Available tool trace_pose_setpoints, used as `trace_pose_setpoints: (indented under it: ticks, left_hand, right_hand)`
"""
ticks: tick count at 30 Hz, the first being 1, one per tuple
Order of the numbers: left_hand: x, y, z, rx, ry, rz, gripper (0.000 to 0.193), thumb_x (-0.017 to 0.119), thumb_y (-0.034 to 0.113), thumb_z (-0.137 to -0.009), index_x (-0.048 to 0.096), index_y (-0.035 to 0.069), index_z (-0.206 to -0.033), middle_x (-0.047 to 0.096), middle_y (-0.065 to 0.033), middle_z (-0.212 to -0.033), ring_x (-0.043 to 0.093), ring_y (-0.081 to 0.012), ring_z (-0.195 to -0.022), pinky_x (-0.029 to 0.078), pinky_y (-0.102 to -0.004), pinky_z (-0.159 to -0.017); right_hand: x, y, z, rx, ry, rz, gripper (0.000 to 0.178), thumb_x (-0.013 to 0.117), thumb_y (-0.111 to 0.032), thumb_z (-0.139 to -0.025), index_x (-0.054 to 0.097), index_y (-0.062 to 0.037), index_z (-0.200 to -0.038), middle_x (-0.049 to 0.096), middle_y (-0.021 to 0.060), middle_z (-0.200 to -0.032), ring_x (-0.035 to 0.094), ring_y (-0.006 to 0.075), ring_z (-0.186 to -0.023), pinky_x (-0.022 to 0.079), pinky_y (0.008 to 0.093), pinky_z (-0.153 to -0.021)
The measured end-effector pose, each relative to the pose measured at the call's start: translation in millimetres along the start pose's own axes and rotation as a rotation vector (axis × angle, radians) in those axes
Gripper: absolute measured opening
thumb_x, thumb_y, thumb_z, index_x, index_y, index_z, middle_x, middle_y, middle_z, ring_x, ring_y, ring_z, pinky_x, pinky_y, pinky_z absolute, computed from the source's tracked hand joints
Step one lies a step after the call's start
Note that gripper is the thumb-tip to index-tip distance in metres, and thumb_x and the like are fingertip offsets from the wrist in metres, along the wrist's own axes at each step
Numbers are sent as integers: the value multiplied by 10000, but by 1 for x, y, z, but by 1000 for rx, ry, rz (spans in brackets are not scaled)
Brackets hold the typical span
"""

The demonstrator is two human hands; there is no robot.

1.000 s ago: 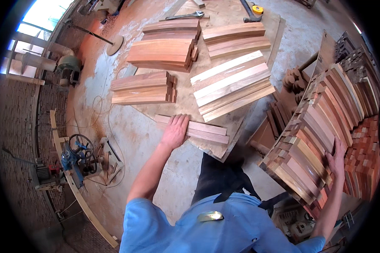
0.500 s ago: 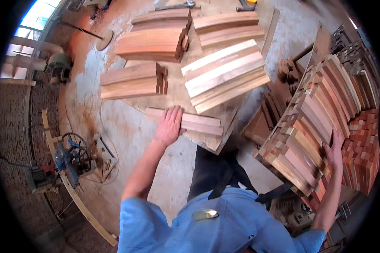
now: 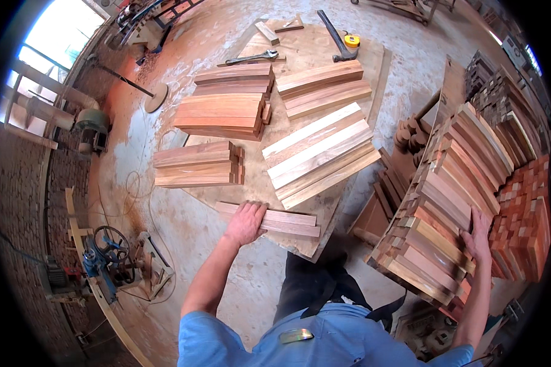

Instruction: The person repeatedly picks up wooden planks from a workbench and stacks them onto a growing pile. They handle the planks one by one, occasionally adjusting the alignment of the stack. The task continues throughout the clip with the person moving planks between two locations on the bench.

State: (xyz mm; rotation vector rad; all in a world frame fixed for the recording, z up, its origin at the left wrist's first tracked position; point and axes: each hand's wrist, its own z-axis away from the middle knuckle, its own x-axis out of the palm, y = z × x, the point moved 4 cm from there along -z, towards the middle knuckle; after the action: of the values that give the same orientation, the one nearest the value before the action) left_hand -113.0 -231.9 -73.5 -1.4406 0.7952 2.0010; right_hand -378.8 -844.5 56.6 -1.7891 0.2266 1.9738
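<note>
My left hand [image 3: 246, 224] lies palm down across the left part of a few brown wooden strips [image 3: 291, 222] near the table's front edge. Its fingers are stretched over the wood. At the right, my right hand [image 3: 478, 237] rests against the ends of strips in a large stack of wooden strips [image 3: 438, 192], fingers extended and thumb apart. Beyond my left hand sit a small brown strip pile [image 3: 193, 165], a reddish strip pile [image 3: 219, 113] and a pale strip pile [image 3: 318, 153].
A claw hammer [image 3: 337, 38], a yellow tape measure [image 3: 351, 41] and an adjustable wrench [image 3: 254, 57] lie at the far end of the plywood tabletop [image 3: 220, 197]. Reddish stacked blocks [image 3: 523, 217] stand at far right. A blue machine with a handwheel [image 3: 107, 251] is at left.
The view has tilted up, so the table sits lower in the picture and its far-end tools show fully. Both hands stay on the same wood.
</note>
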Motion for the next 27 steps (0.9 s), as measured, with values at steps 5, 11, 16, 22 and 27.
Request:
trace_pose_setpoints:
  ticks: [5, 11, 16, 22, 27]
  left_hand:
    - [4, 2, 3, 4, 36, 47, 744, 792, 304, -754, 457, 30, -1361, 530, -170, -1332, 480, -350, -1261, 347, -452, -1119]
    - [6, 21, -4, 14, 88, 86, 705, 765, 229, -758, 458, 2, -1351, 533, -184, -1326, 481, -360, -1255, 350, -454, -1113]
    - [14, 23, -4, -11, 108, 73, 704, 734, 177, -760, 445, -4, -1376, 525, -191, -1342, 470, -362, -1276, 340, -457, -1124]
    - [5, 27, -4, 4, 94, 84, 680, 707, 153, -773, 446, -8, -1380, 526, -189, -1338, 470, -359, -1273, 337, -459, -1123]
    - [6, 27, 2, -4, 112, 115, 667, 725, 150, -775, 457, -24, -1361, 530, -192, -1322, 474, -364, -1263, 334, -470, -1122]
  right_hand:
    - [5, 7, -2, -8, 6, -18, 839, 697, -83, -752, 335, -88, -1509, 447, 243, -1308, 431, 436, -1246, 335, 469, -1085]
    - [9, 11, -1, -22, 19, -1, 862, 715, -58, -732, 336, -73, -1506, 450, 238, -1321, 412, 422, -1256, 288, 455, -1107]
    - [6, 7, -4, 7, -13, 17, 826, 722, -69, -742, 358, -63, -1483, 459, 234, -1298, 429, 414, -1244, 330, 447, -1071]
    - [-4, -10, -4, 26, -29, -14, 798, 719, -91, -758, 374, -76, -1477, 477, 197, -1335, 439, 393, -1263, 337, 452, -1085]
    - [-1, -7, -2, 23, -9, -32, 800, 712, -105, -765, 364, -88, -1485, 474, 199, -1355, 438, 391, -1270, 334, 456, -1082]
